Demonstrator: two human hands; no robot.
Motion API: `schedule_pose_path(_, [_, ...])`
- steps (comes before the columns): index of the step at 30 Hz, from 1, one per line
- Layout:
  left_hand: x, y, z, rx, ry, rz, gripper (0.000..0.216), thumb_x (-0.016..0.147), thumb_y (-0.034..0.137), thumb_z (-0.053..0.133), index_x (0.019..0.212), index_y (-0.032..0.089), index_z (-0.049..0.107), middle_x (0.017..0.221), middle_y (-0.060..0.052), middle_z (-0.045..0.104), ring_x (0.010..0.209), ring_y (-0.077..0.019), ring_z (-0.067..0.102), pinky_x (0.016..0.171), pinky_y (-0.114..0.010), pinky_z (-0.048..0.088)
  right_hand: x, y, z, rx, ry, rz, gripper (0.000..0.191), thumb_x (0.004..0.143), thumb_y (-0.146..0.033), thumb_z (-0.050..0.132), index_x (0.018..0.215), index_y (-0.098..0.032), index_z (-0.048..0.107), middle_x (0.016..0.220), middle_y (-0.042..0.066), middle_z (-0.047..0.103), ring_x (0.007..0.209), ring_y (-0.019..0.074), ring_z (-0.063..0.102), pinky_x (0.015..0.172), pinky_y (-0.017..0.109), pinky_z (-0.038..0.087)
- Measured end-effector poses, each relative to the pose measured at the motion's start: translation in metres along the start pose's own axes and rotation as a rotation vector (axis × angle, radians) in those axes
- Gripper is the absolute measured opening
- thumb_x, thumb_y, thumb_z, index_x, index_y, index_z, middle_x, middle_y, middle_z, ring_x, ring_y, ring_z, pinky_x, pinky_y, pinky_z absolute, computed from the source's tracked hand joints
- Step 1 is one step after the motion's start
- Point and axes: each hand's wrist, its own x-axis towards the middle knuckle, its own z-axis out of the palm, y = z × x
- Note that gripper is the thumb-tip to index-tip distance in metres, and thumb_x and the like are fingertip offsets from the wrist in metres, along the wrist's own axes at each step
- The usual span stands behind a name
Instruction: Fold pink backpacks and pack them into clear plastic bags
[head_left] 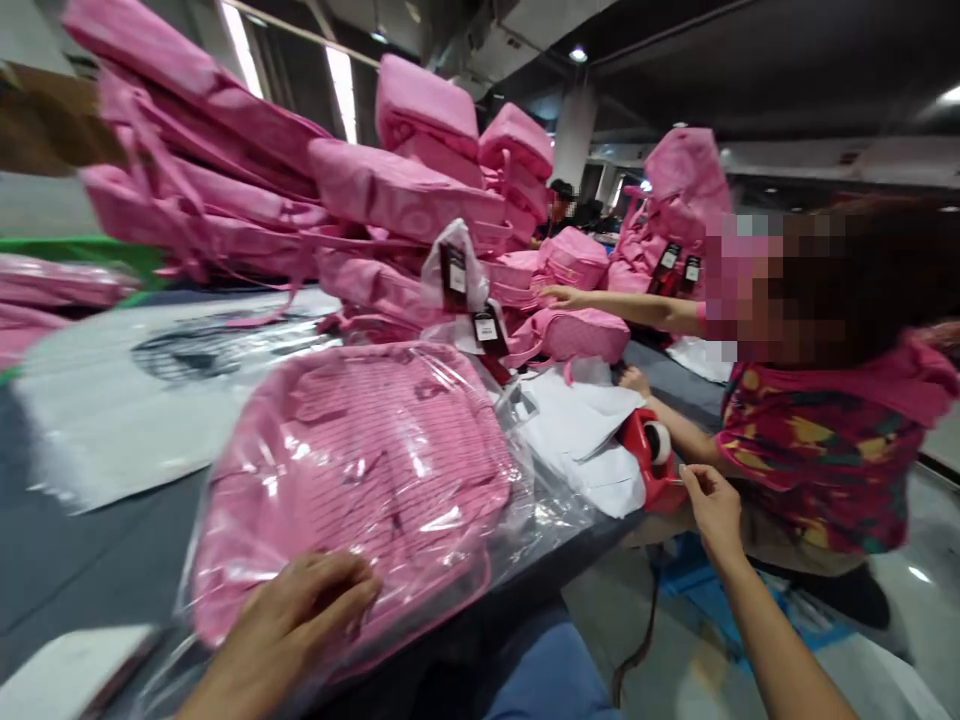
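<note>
In front of me lies a pink backpack [390, 450] inside a clear plastic bag [525, 500]. My left hand [300, 610] rests on its near side, with the fingers loosely bent and the thumb apart; the fingertips are partly hidden. On the right, my right hand [712, 505] is at the front of a red tape dispenser [652, 475] with a white roll of tape [660, 442] in it. Thumb and forefinger are pinched together on the end of a strip of tape that runs from the dispenser.
Pink bags [405, 195] are piled high behind. White sheets [585, 430] lie beside the dispenser, and a large printed plastic bag [135, 390] lies left. Black tags [489, 328] hang near the pile. A co-worker [817, 450] sits close on the right, one arm reaching toward the bags.
</note>
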Motion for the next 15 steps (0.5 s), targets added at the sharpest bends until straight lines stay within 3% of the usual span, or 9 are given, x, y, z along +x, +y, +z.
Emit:
schedule_pose_path(3, [0.005,-0.012,-0.002,-0.005,-0.039,-0.026,0.048,0.067,0.076,0.060,0.072,0.031,0.076,0.085,-0.002,0.077,0.087,-0.0307,0.070,0.075,-0.036,0.057,0.019,0.014,-0.016,-0.080,0.025,0.061,0.058,0.059,-0.076,0.066,0.072,-0.020,0.071,0.070,0.008,0.071,0.069,0.0240,0.060,0.066,0.035,0.045])
schedule_pose_path(9, [0.012,-0.011,-0.007,0.000,-0.036,-0.125,0.053,0.057,0.079,0.063,0.077,0.032,0.078,0.090,-0.002,0.079,0.098,-0.0351,0.072,0.081,-0.038,0.059,0.030,0.030,-0.011,-0.030,-0.055,0.161,0.058,0.053,-0.074,0.066,0.062,-0.017,0.073,0.067,0.010,0.072,0.071,0.0274,0.065,0.065,0.035,0.048])
schedule_pose_path(15, [0.009,-0.006,0.003,0.127,-0.029,-0.067,0.057,0.066,0.082,0.048,0.069,0.031,0.073,0.087,-0.002,0.079,0.092,-0.0339,0.073,0.079,-0.039,0.060,0.041,0.029,-0.004,0.019,-0.105,0.222,0.040,0.049,-0.057,0.073,0.055,-0.018,0.070,0.064,0.012,0.071,0.065,0.0265,0.065,0.060,0.035,0.048])
